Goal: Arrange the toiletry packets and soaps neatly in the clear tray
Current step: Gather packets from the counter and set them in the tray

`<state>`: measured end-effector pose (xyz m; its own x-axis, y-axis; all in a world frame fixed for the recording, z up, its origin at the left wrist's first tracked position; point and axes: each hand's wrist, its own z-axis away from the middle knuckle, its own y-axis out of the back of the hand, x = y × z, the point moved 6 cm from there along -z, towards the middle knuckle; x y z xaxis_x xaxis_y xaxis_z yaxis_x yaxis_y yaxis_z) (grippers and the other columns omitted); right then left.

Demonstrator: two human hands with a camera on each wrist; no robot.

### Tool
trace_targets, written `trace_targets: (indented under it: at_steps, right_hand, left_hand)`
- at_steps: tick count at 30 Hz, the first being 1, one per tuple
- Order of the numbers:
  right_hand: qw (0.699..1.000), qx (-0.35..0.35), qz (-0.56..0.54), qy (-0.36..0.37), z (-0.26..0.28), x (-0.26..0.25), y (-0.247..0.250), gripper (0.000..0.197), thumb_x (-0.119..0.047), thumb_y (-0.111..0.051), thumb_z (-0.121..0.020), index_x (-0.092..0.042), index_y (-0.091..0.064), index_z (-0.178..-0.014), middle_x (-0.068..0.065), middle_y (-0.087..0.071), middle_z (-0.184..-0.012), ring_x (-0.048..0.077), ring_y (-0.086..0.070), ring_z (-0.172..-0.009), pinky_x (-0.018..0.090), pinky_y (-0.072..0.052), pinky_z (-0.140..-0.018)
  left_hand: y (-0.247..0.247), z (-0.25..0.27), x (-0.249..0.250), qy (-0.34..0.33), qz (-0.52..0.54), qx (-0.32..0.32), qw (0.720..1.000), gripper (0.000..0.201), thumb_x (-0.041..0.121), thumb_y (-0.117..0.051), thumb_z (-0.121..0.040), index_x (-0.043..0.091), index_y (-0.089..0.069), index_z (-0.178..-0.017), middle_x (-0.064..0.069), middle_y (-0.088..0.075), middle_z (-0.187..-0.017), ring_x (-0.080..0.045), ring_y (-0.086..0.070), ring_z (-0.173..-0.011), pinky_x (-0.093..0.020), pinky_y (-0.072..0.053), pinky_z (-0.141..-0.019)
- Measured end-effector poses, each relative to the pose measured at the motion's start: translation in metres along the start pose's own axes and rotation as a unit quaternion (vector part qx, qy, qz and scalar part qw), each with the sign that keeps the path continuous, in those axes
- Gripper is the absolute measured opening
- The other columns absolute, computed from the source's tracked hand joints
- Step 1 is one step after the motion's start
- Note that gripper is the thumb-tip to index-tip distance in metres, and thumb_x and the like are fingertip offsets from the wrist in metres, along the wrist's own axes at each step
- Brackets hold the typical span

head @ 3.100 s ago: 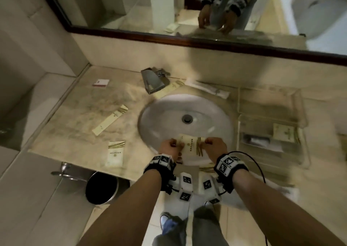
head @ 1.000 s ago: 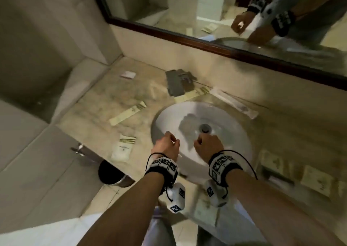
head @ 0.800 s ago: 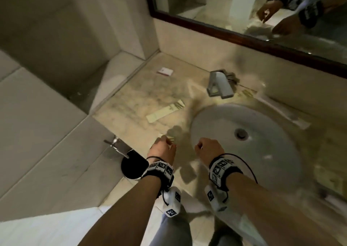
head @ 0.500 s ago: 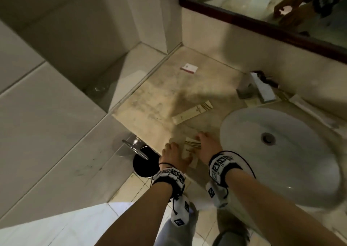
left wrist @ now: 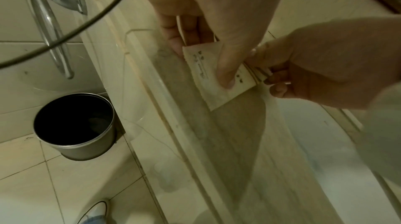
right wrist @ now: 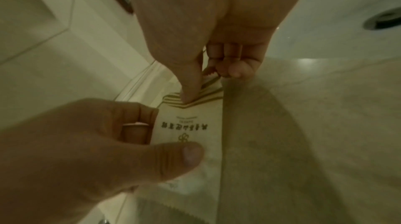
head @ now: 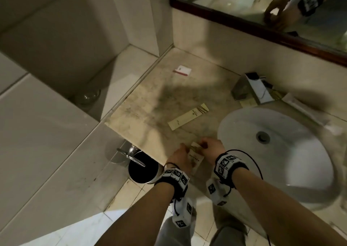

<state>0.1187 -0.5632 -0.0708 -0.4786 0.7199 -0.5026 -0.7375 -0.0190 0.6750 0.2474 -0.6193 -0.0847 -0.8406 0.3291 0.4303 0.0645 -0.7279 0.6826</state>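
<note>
A cream packet (head: 196, 157) with gold stripes sits at the counter's front edge, left of the sink, and both hands hold it. My left hand (head: 185, 153) grips its left side, thumb on top (left wrist: 225, 76). My right hand (head: 203, 147) pinches the striped end, thumb pressing down (right wrist: 190, 90). The packet (right wrist: 186, 133) shows printed characters and looks slightly lifted off the marble. A long narrow packet (head: 188, 119) lies further back on the counter. A small white and red packet (head: 182, 70) lies near the back corner. The clear tray is out of view.
The white sink (head: 281, 170) is to the right, with the faucet (head: 251, 90) behind it. Another packet (head: 247, 103) lies under the faucet and a long white one (head: 304, 108) behind the basin. A dark bin (head: 143, 170) and a chrome holder (head: 129, 153) are below the counter edge.
The view swung left. Both hands left the basin, moved to the counter's front left and took hold of the striped packet. Earlier they held a different packet over the sink.
</note>
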Motion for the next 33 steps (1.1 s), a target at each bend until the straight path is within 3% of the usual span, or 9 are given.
trace_targets:
  at_steps: [4, 8, 11, 14, 18, 22, 24, 29, 33]
  right_hand:
    - [0.995, 0.063, -0.072, -0.017, 0.017, 0.037, 0.033, 0.018, -0.025, -0.068, -0.084, -0.008, -0.068, -0.091, 0.007, -0.066, -0.092, 0.025, -0.061, -0.089, 0.028, -0.044, -0.073]
    - [0.964, 0.137, -0.214, -0.076, 0.048, 0.100, 0.072, 0.010, -0.018, -0.070, -0.086, -0.008, -0.069, -0.088, 0.007, -0.066, -0.087, 0.022, -0.060, -0.078, 0.026, -0.045, -0.066]
    - [0.938, 0.162, -0.276, -0.136, 0.078, 0.156, 0.097, 0.008, -0.014, -0.068, -0.086, -0.007, -0.068, -0.084, 0.011, -0.067, -0.081, 0.023, -0.063, -0.068, 0.025, -0.050, -0.052]
    - [0.907, 0.189, -0.335, -0.172, 0.115, 0.216, 0.122, 0.008, -0.011, -0.065, -0.088, -0.003, -0.065, -0.085, 0.014, -0.066, -0.075, 0.023, -0.064, -0.056, 0.027, -0.052, -0.046]
    - [0.875, 0.206, -0.382, -0.215, 0.157, 0.289, 0.147, 0.006, -0.011, -0.060, -0.091, -0.010, -0.060, -0.085, 0.015, -0.067, -0.068, 0.024, -0.066, -0.046, 0.029, -0.054, -0.045]
    - [0.830, 0.229, -0.436, -0.259, 0.191, 0.358, 0.166, 0.007, -0.006, -0.059, -0.091, -0.008, -0.059, -0.085, 0.014, -0.065, -0.066, 0.023, -0.065, -0.047, 0.032, -0.058, -0.052]
    - [0.811, 0.255, -0.444, -0.283, 0.208, 0.394, 0.178, 0.006, -0.002, -0.062, -0.088, -0.005, -0.062, -0.083, 0.013, -0.064, -0.066, 0.023, -0.064, -0.050, 0.030, -0.057, -0.052]
    - [0.805, 0.279, -0.413, -0.321, 0.225, 0.451, 0.204, 0.012, -0.009, -0.069, -0.085, -0.003, -0.067, -0.075, 0.014, -0.067, -0.066, 0.022, -0.064, -0.051, 0.028, -0.058, -0.053]
    - [0.870, 0.261, -0.252, -0.335, 0.222, 0.472, 0.229, 0.025, -0.031, -0.064, -0.086, -0.008, -0.070, -0.077, 0.009, -0.069, -0.071, 0.025, -0.065, -0.065, 0.030, -0.053, -0.060]
  left_hand:
    - [0.001, 0.001, 0.033, -0.022, 0.016, -0.021, 0.999, 0.039, 0.034, -0.068, -0.082, 0.018, -0.054, -0.115, -0.007, -0.063, -0.114, -0.027, -0.060, -0.101, -0.033, -0.048, -0.076]
    - [-0.009, 0.003, 0.089, -0.054, 0.079, -0.029, 0.995, 0.042, 0.038, -0.072, -0.080, 0.017, -0.063, -0.115, -0.003, -0.066, -0.111, -0.022, -0.060, -0.097, -0.028, -0.045, -0.074]
    - [-0.031, 0.008, 0.143, -0.092, 0.086, -0.020, 0.992, 0.031, 0.040, -0.071, -0.081, 0.015, -0.067, -0.098, -0.005, -0.066, -0.091, -0.020, -0.058, -0.081, -0.029, -0.046, -0.068]
    - [-0.067, 0.020, 0.204, -0.121, 0.035, -0.016, 0.992, 0.024, 0.036, -0.058, -0.089, 0.014, -0.064, -0.084, -0.001, -0.057, -0.073, -0.023, -0.052, -0.070, -0.030, -0.041, -0.061]
    - [-0.120, 0.034, 0.277, -0.141, -0.003, -0.042, 0.989, 0.030, 0.041, -0.058, -0.089, 0.015, -0.070, -0.096, -0.005, -0.069, -0.087, -0.025, -0.063, -0.079, -0.027, -0.047, -0.065]
    - [-0.166, 0.044, 0.339, -0.139, 0.031, -0.065, 0.988, 0.023, 0.036, -0.070, -0.081, 0.018, -0.074, -0.095, -0.003, -0.074, -0.097, -0.024, -0.067, -0.094, -0.028, -0.053, -0.087]
    - [-0.191, 0.045, 0.368, -0.130, 0.046, -0.062, 0.989, 0.022, 0.035, -0.071, -0.082, 0.017, -0.076, -0.093, -0.002, -0.074, -0.096, -0.022, -0.066, -0.095, -0.021, -0.048, -0.083]
    - [-0.225, 0.045, 0.419, -0.117, 0.034, -0.073, 0.990, 0.026, 0.041, -0.073, -0.079, 0.017, -0.077, -0.089, 0.000, -0.072, -0.085, -0.017, -0.064, -0.082, -0.024, -0.052, -0.081]
    - [-0.238, 0.047, 0.446, -0.152, -0.024, -0.073, 0.985, 0.029, 0.039, -0.064, -0.087, 0.015, -0.077, -0.096, -0.004, -0.075, -0.093, -0.021, -0.068, -0.090, -0.022, -0.048, -0.075]
